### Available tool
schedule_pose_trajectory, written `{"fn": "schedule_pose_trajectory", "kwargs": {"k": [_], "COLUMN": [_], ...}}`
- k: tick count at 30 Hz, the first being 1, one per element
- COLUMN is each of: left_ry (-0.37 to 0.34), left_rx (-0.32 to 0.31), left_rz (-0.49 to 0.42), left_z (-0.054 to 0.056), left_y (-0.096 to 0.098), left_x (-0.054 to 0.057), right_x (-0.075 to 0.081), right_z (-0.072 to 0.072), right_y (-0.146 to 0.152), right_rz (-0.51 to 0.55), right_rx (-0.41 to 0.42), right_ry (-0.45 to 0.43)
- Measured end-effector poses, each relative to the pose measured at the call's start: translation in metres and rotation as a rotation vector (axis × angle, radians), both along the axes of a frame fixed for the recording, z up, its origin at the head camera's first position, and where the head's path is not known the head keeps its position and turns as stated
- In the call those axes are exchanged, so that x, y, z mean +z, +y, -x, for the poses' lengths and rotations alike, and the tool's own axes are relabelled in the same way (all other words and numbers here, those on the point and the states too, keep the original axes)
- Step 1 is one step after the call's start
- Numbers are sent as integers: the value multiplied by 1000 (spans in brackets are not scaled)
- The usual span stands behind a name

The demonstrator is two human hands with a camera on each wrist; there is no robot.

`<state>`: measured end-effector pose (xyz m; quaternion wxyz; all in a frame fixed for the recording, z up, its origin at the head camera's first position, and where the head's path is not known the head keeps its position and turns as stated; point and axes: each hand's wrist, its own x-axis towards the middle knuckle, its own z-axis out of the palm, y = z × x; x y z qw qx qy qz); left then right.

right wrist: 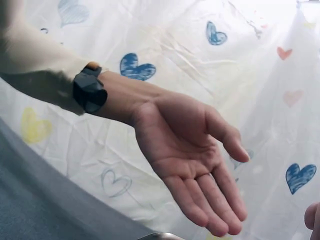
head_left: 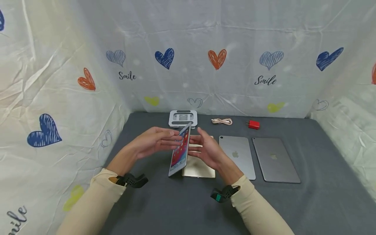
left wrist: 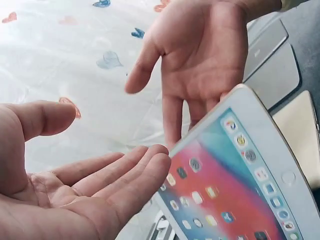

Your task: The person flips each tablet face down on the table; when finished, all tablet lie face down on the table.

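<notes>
A tablet (head_left: pixel 180 151) with a lit home screen stands tilted on edge between my two hands, its screen facing left. My left hand (head_left: pixel 152 143) is on the screen side, palm showing and fingers straight, fingertips right at the glass. On the back side, my right hand (head_left: pixel 210 150) has its fingers extended toward the tablet, thumb raised. In the left wrist view the right hand's fingertips pass behind the tablet's edge (left wrist: pixel 260 110). A gold tablet (head_left: pixel 201 168) lies face down under the right hand, partly covered by it. Neither hand curls round anything.
Right of the gold tablet lie a silver tablet (head_left: pixel 239 156) and a dark grey tablet (head_left: pixel 276 163). Along the back are a grey folding stand (head_left: pixel 183 113), a coiled pale cable (head_left: pixel 222 121) and a red charger plug (head_left: pixel 253 124). Heart-printed curtains (head_left: pixel 194 39) border the dark tabletop (head_left: pixel 176 209).
</notes>
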<state>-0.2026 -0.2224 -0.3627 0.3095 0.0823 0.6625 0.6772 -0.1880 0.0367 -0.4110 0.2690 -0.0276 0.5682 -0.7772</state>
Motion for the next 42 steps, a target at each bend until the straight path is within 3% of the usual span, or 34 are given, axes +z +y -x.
{"fn": "schedule_pose_trajectory", "kwargs": {"k": [8,16,22,33,42], "left_ry": [-35,-12,-21,-16,-5], "left_rx": [69,94,108,130,121], "left_rz": [-27,61,74,78,96], "left_z": [5,7,8,6,2], "left_y": [0,-6,-13,-35,-52], "left_x": [10,11,11,13,15], "right_x": [8,10,9,3,-14], "right_z": [0,1,1,4,7], "right_y": [-14,-31,-40,-44,-43], "right_rz": [14,46,49,87,68], "right_rx": [39,64,70,151,180], "right_ry": [35,46,72,91,27]}}
